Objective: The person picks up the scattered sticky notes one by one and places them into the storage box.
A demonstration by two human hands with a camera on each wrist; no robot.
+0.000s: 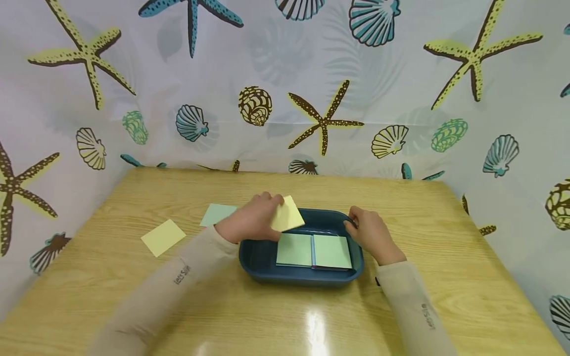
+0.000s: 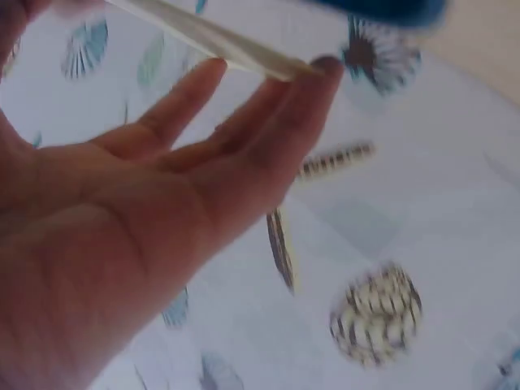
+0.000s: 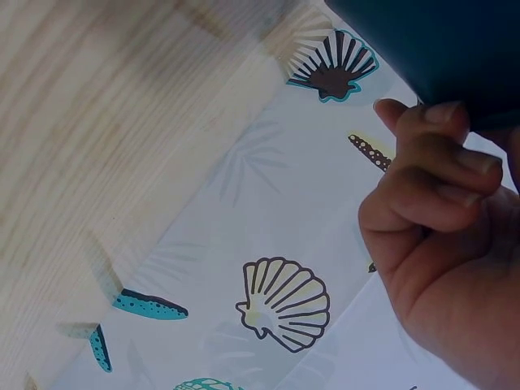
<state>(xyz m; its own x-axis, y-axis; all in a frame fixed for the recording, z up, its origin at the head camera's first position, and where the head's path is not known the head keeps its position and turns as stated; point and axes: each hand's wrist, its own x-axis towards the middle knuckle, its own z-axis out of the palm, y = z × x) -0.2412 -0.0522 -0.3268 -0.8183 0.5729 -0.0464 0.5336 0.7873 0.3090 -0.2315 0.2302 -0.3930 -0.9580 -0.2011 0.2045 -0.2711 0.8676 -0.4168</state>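
Note:
In the head view my left hand [image 1: 253, 218] holds a yellow sticky-note pad [image 1: 287, 214] between fingers and thumb, above the left part of a dark blue plastic basin [image 1: 303, 281]. The left wrist view shows that pad [image 2: 219, 39] edge-on at the fingertips. Inside the basin two pale green note stacks, a left one [image 1: 294, 249] and a right one [image 1: 332, 251], lie side by side. My right hand [image 1: 373, 234] grips the basin's right rim. Its fingers curl at the edge of the basin [image 3: 455, 57] in the right wrist view.
On the wooden table [image 1: 187, 296], a yellow square note pad [image 1: 163, 238] lies at the left. A pale green one [image 1: 217, 214] lies left of the basin, partly hidden behind my left hand, with a bit of pink at its edge. Behind hangs a seashell-print cloth [image 1: 276, 54].

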